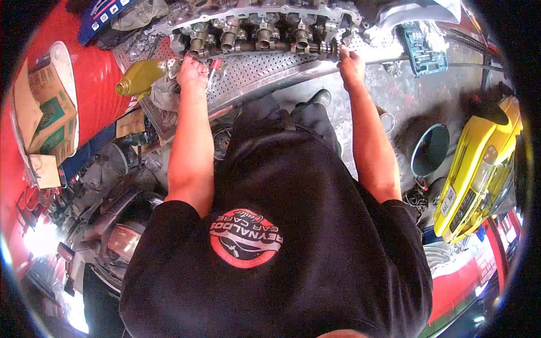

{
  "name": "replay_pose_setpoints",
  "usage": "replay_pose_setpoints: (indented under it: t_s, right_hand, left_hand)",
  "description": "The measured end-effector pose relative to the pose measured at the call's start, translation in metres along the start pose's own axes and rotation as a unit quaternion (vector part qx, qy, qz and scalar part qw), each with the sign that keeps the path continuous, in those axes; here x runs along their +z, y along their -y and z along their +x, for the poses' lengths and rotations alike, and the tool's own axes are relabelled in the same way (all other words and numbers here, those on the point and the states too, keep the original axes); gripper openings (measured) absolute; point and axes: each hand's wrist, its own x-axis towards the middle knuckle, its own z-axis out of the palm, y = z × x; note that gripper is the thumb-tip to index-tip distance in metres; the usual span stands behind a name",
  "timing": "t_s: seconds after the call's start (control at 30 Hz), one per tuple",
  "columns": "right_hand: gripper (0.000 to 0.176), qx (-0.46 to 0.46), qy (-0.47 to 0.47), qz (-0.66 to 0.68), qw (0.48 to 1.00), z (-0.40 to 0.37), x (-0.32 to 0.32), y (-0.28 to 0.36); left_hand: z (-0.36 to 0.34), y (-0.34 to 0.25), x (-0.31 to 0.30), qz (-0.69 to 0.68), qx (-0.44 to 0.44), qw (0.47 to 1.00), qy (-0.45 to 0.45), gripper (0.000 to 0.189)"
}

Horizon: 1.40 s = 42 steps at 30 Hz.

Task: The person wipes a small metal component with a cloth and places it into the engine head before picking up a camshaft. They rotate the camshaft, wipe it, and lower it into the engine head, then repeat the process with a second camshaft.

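A metal cylinder head (262, 37) with a row of round bores lies on a perforated metal bench at the top of the head view. Along its near side runs a camshaft (256, 48). My left hand (193, 72) is closed at the left end of this shaft, fingers curled. At the opposite end, my right hand (351, 65) grips the shaft with thumb and fingers together. A small red-handled tool (214, 65) lies on the bench just right of my left hand. Both arms are stretched out forward.
A yellow oil bottle (135, 78) lies left of my left hand. To the right sits a teal tool case (424, 49). A round bin (430, 150) and a yellow bumper (479, 169) stand on the right, cardboard boxes (53, 107) on the left.
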Motion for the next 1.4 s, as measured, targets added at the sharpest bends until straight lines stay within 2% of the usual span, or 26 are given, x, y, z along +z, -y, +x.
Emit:
replay_pose_setpoints:
  t_s: [0.2, 0.33, 0.43, 0.57, 0.6, 0.7, 0.83, 0.93, 1.03, 1.07, 1.13, 1.17, 1.23, 1.27, 1.3, 1.37, 1.4]
  right_hand:
    - [0.041, 0.033, 0.020, -0.087, 0.995, -0.002, -0.007, 0.016]
    - [0.034, 0.117, 0.022, 0.070, 0.990, -0.010, -0.006, 0.023]
    - [0.029, 0.152, 0.004, 0.173, 0.973, -0.019, -0.003, 0.032]
    - [0.024, 0.193, 0.019, 0.174, 0.966, -0.026, -0.009, 0.048]
    - [0.022, 0.129, 0.063, 0.134, 0.980, -0.026, -0.016, 0.042]
    - [0.020, 0.198, 0.047, 0.194, 0.960, -0.018, -0.017, 0.044]
    - [0.021, 0.197, 0.027, 0.226, 0.954, -0.017, -0.012, 0.042]
    - [0.023, 0.209, 0.022, 0.225, 0.951, -0.011, -0.007, 0.036]
    - [0.025, 0.212, -0.012, 0.220, 0.952, -0.022, -0.004, 0.042]
    - [0.027, 0.219, -0.003, 0.205, 0.954, -0.025, -0.007, 0.048]
    - [0.027, 0.223, -0.015, 0.166, 0.960, -0.018, -0.003, 0.038]
    - [0.026, 0.234, -0.029, 0.204, 0.950, -0.027, -0.003, 0.051]
    - [0.025, 0.243, 0.004, 0.201, 0.949, -0.016, -0.002, 0.031]
    - [0.026, 0.214, -0.027, 0.240, 0.946, -0.014, 0.005, 0.020]
    - [0.023, 0.208, 0.010, 0.303, 0.930, -0.015, 0.003, 0.016]
    - [0.020, 0.177, 0.066, 0.392, 0.900, -0.029, -0.008, 0.008]
    - [0.018, 0.186, 0.072, 0.378, 0.904, -0.037, -0.014, 0.003]
  left_hand:
    - [0.000, -0.004, 0.009, 0.039, -0.029, 0.996, -0.068, 0.027]
    - [0.005, -0.002, 0.010, 0.055, -0.031, 0.993, -0.097, 0.027]
    - [0.012, 0.000, -0.003, 0.041, -0.047, 0.996, -0.061, 0.024]
    - [-0.003, 0.001, -0.006, -0.060, -0.071, 0.995, 0.023, 0.020]
    - [0.003, 0.005, -0.009, -0.065, -0.063, 0.996, 0.015, 0.017]
    - [0.005, -0.002, -0.007, -0.042, -0.062, 0.997, 0.013, 0.019]
    - [0.007, 0.000, 0.000, -0.002, -0.032, 0.999, -0.035, 0.022]
    - [0.009, 0.000, -0.002, -0.038, -0.035, 0.998, -0.036, 0.017]
    - [0.013, -0.003, -0.003, -0.048, -0.074, 0.996, -0.022, 0.015]
    - [0.018, -0.003, -0.005, -0.019, -0.070, 0.997, 0.002, 0.017]
    - [0.022, -0.004, -0.004, 0.018, -0.064, 0.998, -0.009, 0.019]
    - [0.020, -0.006, -0.001, 0.045, -0.062, 0.997, -0.005, 0.020]
    - [0.014, -0.007, 0.008, 0.040, -0.062, 0.996, -0.057, 0.021]
    - [0.028, -0.006, -0.004, 0.039, -0.075, 0.996, -0.020, 0.023]
    - [0.037, -0.006, -0.012, 0.042, -0.083, 0.996, -0.003, 0.023]
    - [0.020, -0.002, -0.013, 0.094, -0.040, 0.995, -0.019, 0.024]
    - [0.015, -0.001, -0.020, 0.118, -0.034, 0.992, -0.024, 0.035]
